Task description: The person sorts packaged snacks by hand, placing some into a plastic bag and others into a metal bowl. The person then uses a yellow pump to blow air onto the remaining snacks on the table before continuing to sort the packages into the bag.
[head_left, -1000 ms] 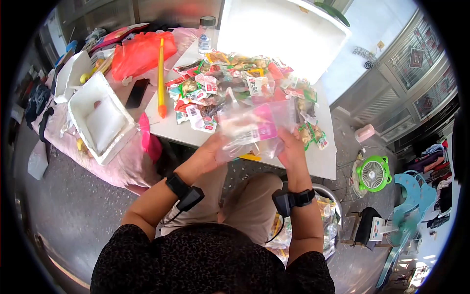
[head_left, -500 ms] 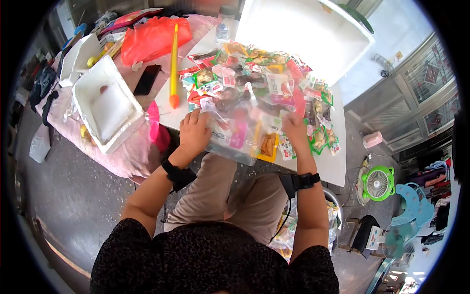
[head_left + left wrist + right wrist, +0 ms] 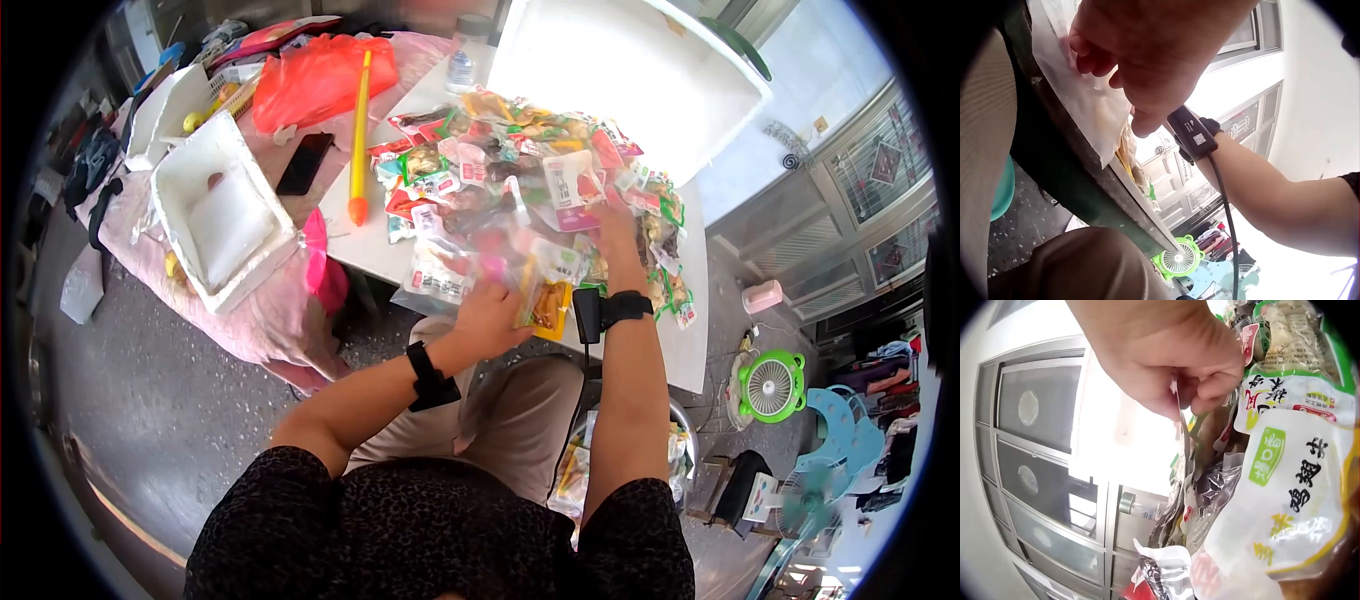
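My left hand (image 3: 490,320) is at the near edge of the white table, its curled fingers gripping the clear plastic bag (image 3: 1082,103). Printed packets show through the bag. Farther in over the heap, my right hand (image 3: 616,236) pinches the edge of a white and purple snack packet (image 3: 573,188). From the right wrist, that packet appears nearly edge-on between thumb and fingers. Close to the left fingers lies a yellow-edged snack packet (image 3: 549,304) with brown food inside. A pile of sealed snack packets (image 3: 470,165) spreads around both hands.
A large white foam box (image 3: 630,80) stands behind the pile, beside a clear bottle (image 3: 464,62). The yellow stick (image 3: 360,140) lies at the table's left. Leftward, a smaller foam box (image 3: 225,215) and a phone (image 3: 305,164) rest on pink cloth. A packet-filled basin (image 3: 572,475) is below right.
The clear bag, first held up by both hands, has come down onto the table edge. My left hand moved right along it; my right hand left it and reached to the white and purple packet.
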Tool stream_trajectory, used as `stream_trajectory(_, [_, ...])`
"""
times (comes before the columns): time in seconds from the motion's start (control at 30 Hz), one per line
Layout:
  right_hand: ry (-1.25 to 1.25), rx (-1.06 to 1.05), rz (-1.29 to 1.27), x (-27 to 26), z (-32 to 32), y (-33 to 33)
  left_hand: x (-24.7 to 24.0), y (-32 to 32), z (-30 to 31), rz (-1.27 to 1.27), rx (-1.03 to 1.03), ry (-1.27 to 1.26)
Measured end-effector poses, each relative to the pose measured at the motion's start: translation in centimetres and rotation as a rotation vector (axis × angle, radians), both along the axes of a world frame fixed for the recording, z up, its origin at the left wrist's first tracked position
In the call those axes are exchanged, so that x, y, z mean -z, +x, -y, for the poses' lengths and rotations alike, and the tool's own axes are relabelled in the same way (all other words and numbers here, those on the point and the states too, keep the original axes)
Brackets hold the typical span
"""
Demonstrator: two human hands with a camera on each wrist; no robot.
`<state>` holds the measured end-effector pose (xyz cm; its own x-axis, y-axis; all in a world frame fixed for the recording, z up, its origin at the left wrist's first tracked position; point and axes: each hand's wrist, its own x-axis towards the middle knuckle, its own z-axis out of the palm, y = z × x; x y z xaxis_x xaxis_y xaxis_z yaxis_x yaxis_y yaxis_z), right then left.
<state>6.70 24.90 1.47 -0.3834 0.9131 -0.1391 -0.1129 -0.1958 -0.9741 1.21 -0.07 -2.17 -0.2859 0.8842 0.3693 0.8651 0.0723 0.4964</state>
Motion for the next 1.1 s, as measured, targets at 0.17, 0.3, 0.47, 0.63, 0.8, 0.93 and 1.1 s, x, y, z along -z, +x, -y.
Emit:
stream_trajectory(0.17, [0.092,-0.115,-0.347,-2.3,4.2,3.8,2.2,0.5,-0.9,-0.121,-0.052,0.092])
stream_trajectory(0.3, [0.134,-0.069,-0.329,-1.8,7.5,8.5,1.5,0.5,-0.3,0.061,-0.062,0.120])
stream_trajectory(0.47, [-0.008,-0.154,-0.273,-0.8,13.1,12.7,0.8,0.6,0.5,0.364,-0.053,0.146])
stream_trajectory(0.63, [-0.072,-0.290,-0.221,1.2,15.6,14.3,-0.4,0.5,1.3,0.380,-0.051,0.255])
stream_trajectory(0.8, [-0.156,-0.428,-0.107,1.7,15.9,14.4,-0.8,0.5,1.8,0.254,-0.065,0.248])
stream_trajectory(0.93, [-0.268,-0.502,-0.129,2.1,15.9,12.9,-1.9,1.2,2.8,0.066,0.014,0.290])
stream_trajectory(1.1, [-0.427,-0.656,-0.215,4.2,16.2,8.6,-2.5,2.5,3.7,0.017,0.070,0.310])
